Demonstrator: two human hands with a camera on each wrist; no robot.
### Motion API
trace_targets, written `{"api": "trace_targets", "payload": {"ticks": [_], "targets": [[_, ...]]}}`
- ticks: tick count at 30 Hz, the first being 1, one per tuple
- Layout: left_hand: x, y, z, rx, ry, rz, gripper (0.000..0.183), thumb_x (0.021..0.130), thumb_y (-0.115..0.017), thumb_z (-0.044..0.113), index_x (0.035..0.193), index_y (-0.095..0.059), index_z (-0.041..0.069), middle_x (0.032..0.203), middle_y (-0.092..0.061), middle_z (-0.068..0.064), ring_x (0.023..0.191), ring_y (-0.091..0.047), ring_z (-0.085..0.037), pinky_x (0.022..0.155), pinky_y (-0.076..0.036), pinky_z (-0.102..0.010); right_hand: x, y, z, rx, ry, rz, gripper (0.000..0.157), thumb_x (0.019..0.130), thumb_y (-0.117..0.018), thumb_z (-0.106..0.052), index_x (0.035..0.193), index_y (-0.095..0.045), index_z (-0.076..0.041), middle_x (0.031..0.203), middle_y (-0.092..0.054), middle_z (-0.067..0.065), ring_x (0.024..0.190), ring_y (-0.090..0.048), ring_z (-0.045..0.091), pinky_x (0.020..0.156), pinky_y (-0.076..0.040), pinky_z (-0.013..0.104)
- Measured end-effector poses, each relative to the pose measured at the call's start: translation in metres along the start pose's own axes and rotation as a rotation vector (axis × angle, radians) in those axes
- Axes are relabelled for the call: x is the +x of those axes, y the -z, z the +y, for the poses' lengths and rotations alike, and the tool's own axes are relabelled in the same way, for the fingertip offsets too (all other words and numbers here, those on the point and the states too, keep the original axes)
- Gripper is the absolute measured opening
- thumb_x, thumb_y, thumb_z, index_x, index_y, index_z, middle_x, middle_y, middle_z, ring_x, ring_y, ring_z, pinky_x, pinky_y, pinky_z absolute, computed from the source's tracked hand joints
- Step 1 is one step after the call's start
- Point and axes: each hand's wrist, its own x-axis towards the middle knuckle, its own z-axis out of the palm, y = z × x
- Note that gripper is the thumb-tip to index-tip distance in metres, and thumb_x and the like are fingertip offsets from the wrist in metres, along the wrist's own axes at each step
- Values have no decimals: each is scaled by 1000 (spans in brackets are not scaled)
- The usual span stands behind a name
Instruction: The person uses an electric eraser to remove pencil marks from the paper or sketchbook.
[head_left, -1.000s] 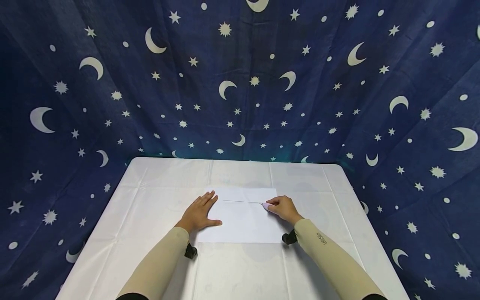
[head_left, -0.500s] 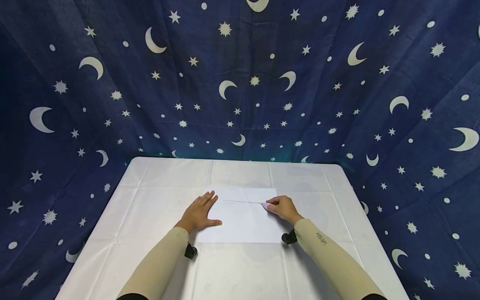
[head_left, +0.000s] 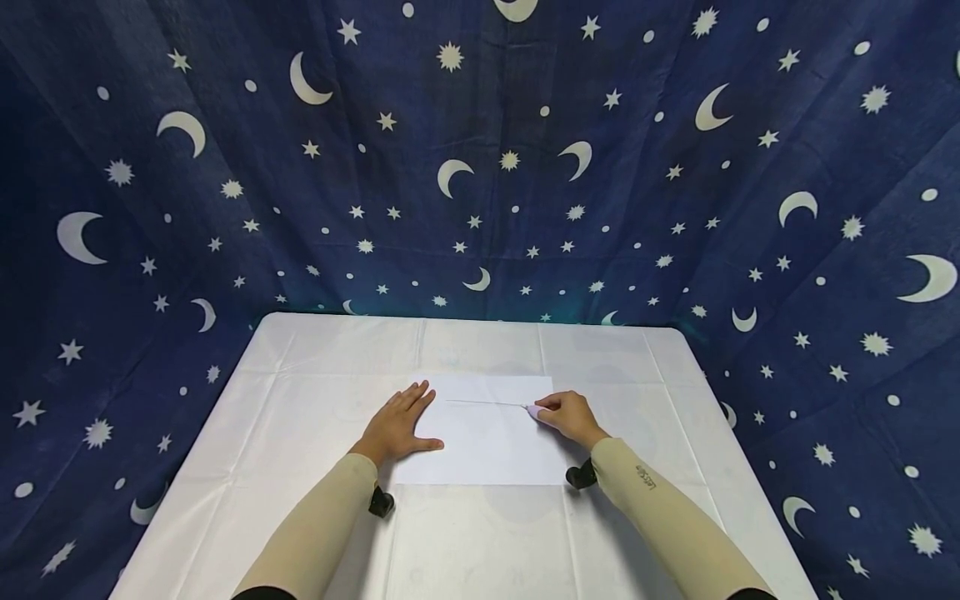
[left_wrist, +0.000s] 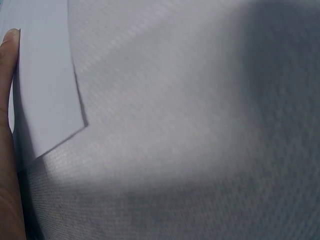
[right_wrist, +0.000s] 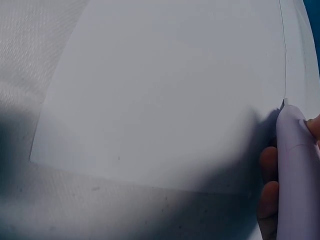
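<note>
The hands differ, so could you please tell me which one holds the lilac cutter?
The right hand grips the cutter, its blade at one end of the thin line; the left hand rests on the paper, holding nothing.

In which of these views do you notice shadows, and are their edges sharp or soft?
Head view: soft shadows lie beside both sleeves; left wrist view: the tablecloth looks hazy, darkening softly toward the right and bottom; right wrist view: a dark, soft-edged shadow crosses the paper beside the lilac tool.
</note>
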Motion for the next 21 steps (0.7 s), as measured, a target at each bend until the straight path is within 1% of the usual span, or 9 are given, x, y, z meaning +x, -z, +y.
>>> {"api": "trace_targets", "payload": {"ticks": [7,11,18,21], "targets": [[1,-2,-1,13,4,-3,108,76,-54,83,158,-25,18,166,-13,0,153,-13,-22,124,-14,-43,0,-2,-4,6,41,3,21,83,-77,-15,101,-78,-4,98,-74,10,87,-63,20,82,-52,38],[1,-3,-2,6,0,-1,109,76,-54,83,158,-24,18,166,-13,0,153,-13,-22,124,-14,-43,0,-2,-4,3,29,6,21,83,-77,-17,101,-79,-6,98,-74,9,89,-63,20,84,-52,38],[1,-5,-5,2,-15,22,109,75,-52,85,157,-26,18,166,-15,0,152,-15,-22,124,-15,-44,-1,1,-1,5,35,17,21,83,-77,-17,100,-78,-5,97,-75,9,90,-64,20,85,-52,40],[1,-5,-4,8,-10,18,110,75,-52,85,158,-25,19,166,-14,1,152,-14,-22,124,-14,-44,-2,2,0,11,33,17,21,83,-77,-16,100,-78,-5,96,-75,8,90,-64,20,85,-52,39]]}}
